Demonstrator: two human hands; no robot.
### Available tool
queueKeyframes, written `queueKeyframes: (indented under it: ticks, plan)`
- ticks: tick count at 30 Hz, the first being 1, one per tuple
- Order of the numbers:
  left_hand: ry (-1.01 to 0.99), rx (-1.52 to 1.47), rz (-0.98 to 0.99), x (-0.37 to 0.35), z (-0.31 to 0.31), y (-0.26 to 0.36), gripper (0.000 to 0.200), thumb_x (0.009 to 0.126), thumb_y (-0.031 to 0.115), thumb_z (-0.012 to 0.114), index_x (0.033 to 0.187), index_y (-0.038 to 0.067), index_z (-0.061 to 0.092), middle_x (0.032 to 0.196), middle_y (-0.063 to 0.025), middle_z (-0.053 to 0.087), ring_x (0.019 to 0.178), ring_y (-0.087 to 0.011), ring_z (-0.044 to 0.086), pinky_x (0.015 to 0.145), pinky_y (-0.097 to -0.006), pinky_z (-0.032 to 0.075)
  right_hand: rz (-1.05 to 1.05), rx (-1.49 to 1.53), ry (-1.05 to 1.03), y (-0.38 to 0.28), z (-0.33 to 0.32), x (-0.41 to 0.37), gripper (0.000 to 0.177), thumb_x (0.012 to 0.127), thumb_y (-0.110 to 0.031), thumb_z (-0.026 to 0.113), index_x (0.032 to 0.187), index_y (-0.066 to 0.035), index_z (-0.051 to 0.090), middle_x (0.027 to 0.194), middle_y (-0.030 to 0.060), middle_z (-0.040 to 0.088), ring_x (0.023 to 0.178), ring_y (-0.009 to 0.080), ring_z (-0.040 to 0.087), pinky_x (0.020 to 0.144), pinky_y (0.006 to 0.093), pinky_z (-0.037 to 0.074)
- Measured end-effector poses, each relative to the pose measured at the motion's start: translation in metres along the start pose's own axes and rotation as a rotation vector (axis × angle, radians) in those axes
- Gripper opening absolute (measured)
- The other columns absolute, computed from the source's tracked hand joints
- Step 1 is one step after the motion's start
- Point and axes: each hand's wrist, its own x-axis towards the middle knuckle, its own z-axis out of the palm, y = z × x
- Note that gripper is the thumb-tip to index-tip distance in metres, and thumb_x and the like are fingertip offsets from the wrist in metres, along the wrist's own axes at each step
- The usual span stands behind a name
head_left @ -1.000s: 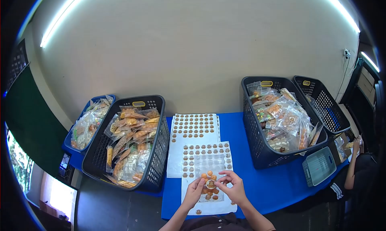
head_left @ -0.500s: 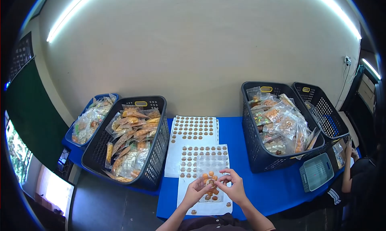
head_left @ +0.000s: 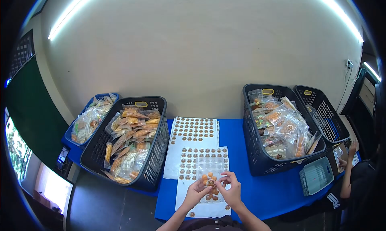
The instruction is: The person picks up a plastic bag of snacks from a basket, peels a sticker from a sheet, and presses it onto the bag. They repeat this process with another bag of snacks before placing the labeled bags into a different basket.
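Observation:
A clear snack bag (head_left: 210,170) with orange round snacks lies flat on a white sticker sheet (head_left: 189,162) on the blue table. My left hand (head_left: 196,192) and my right hand (head_left: 229,187) meet over its lower half, fingertips pinching at a round brown sticker (head_left: 210,183) on the bag. A second sticker sheet (head_left: 192,131) with rows of brown stickers lies behind it.
A black basket (head_left: 156,158) of filled snack bags stands at the left, a blue basket (head_left: 82,126) beyond it. Another black basket (head_left: 257,150) of bags and a nearly empty one (head_left: 321,110) stand at the right. A scale (head_left: 317,176) sits by another person's hand (head_left: 353,147).
My hands stay on the bag and shift slightly; the right fingers curl closer over the sticker. The view has drifted a little.

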Motion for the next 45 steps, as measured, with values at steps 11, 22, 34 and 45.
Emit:
queueKeyframes:
  ticks: [11,22,34,45]
  plan:
    - [0.016,0.015,-0.112,0.009,-0.007,-0.012,0.040,0.088,0.018,0.053,0.118,-0.007,0.043,0.103,-0.0095,0.057,0.090,-0.0119,0.057,0.076,-0.0218,0.047,0.332,0.391,-0.100,0.013,0.005,-0.005,0.021,0.078,-0.005,0.064,0.094,0.004,0.055,0.080,0.0048,0.058,0.068,0.0071,0.054,0.060,0.0201,0.043]
    - [-0.023,0.061,-0.030,0.010,0.002,0.002,0.039,0.088,0.015,0.051,0.120,-0.005,0.042,0.101,-0.0080,0.059,0.090,-0.0105,0.057,0.077,-0.0205,0.045,0.285,0.478,-0.044,0.021,0.006,0.001,0.010,0.080,-0.008,0.062,0.084,0.001,0.060,0.071,0.0015,0.058,0.060,0.0043,0.050,0.054,0.0170,0.039]
    - [-0.150,-0.040,-0.089,0.007,-0.001,0.006,0.035,0.085,0.014,0.056,0.115,-0.003,0.047,0.101,-0.0101,0.059,0.092,-0.0156,0.058,0.081,-0.0269,0.045,0.465,0.766,-0.436,0.029,-0.018,0.012,0.017,0.078,-0.014,0.065,0.088,-0.001,0.061,0.083,0.0041,0.061,0.080,0.0099,0.055,0.073,0.0232,0.041]
    - [0.082,0.022,0.017,0.019,0.009,0.003,0.029,0.088,0.020,0.053,0.107,-0.002,0.051,0.091,-0.0087,0.061,0.079,-0.0124,0.060,0.069,-0.0234,0.049,0.262,0.621,-0.267,0.025,-0.001,0.010,0.015,0.078,-0.006,0.064,0.090,0.001,0.061,0.085,0.0036,0.060,0.081,0.0094,0.056,0.073,0.0217,0.044]
